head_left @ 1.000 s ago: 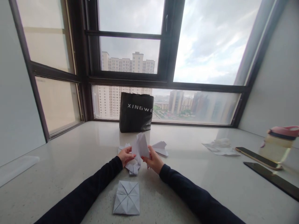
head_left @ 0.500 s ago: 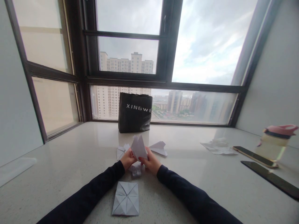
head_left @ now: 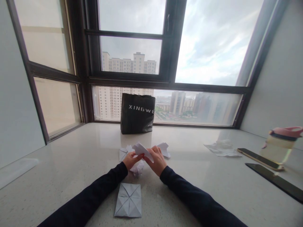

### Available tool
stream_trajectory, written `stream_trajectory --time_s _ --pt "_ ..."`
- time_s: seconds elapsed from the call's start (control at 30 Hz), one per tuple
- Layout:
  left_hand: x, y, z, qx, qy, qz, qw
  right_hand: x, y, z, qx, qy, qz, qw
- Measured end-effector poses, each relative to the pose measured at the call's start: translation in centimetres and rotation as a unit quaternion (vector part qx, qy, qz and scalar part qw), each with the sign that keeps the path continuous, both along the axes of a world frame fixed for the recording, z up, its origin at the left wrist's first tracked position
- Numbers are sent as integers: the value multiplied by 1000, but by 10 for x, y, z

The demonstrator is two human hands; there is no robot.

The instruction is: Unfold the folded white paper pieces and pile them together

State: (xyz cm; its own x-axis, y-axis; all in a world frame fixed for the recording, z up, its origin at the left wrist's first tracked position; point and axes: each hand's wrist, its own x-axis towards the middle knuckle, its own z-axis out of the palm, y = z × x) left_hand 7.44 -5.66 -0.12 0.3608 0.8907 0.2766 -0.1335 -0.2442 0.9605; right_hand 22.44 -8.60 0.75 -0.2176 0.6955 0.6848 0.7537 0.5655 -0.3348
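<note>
Since the earlier frame, the folded paper piece (head_left: 142, 149) has tipped from standing upright to lying nearly level between my hands, lower over the counter (head_left: 71, 164).

Left to right: a pale flat sheet (head_left: 16, 170) lies at the far left edge of the counter, well apart from the work. My left hand (head_left: 130, 160) pinches the near left end of the folded paper piece with its fingertips; my right hand (head_left: 156, 160) grips the right side, fingers curled over the top. The piece is held just above the counter, at the centre. Under and behind the hands lie small folded papers (head_left: 137, 167), and a paper plane (head_left: 164, 149) sits just beyond the right hand. A creased square sheet (head_left: 128, 204) lies flat between my forearms, near me. A black bag (head_left: 137, 113) stands upright at the window, behind the work. Further right lie crumpled tissue (head_left: 222, 148), a phone (head_left: 260, 159), a dark flat strip (head_left: 276, 182) and a pink-lidded bottle (head_left: 282, 143).

Open counter lies left of the left forearm and between the right forearm and the tissue.
</note>
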Motion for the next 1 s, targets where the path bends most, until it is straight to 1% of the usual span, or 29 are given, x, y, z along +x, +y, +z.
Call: stream_trajectory --time_s 0.03,0.07,0.17,0.23,0.3,0.37,0.43,0.53,0.63,0.7,0.77,0.87,0.93,0.97,1.0 --pt "-1 0 0 11 17 12 1000 0 -1 1 11 -15 -14 1000" --pt "-1 0 0 25 34 22 999 0 -1 2 13 -25 -14 1000" --pt "1 0 -2 60 59 35 996 0 0 2 -4 -38 14 999" --pt "2 0 -2 61 47 39 996 0 0 2 -8 -35 14 999" --pt "3 0 -1 52 25 50 997 1 -2 4 5 -40 -1 999" --pt "1 -2 3 57 13 73 996 2 -5 8 28 -80 -14 996" --pt "-2 -4 7 93 12 96 991 2 -10 13 45 -142 -28 988" --pt "-9 -6 11 201 27 106 973 1 -15 17 35 -216 -49 975" --pt "-14 -6 12 308 60 137 940 0 -16 17 -11 -266 -64 962" --pt "-16 -5 14 370 97 169 908 0 -15 16 -31 -283 -69 956" --pt "-19 -7 17 435 146 193 867 -1 -15 17 -31 -284 -72 956" --pt "-20 -14 24 524 234 207 792 -2 -16 17 -15 -272 -66 960" --pt "-20 -18 27 561 295 200 747 -3 -17 16 -10 -258 -53 965" --pt "-19 -18 27 569 322 194 731 -3 -16 15 -10 -245 -46 968" --pt "-18 -18 27 568 346 190 722 -3 -15 13 -15 -225 -39 973"
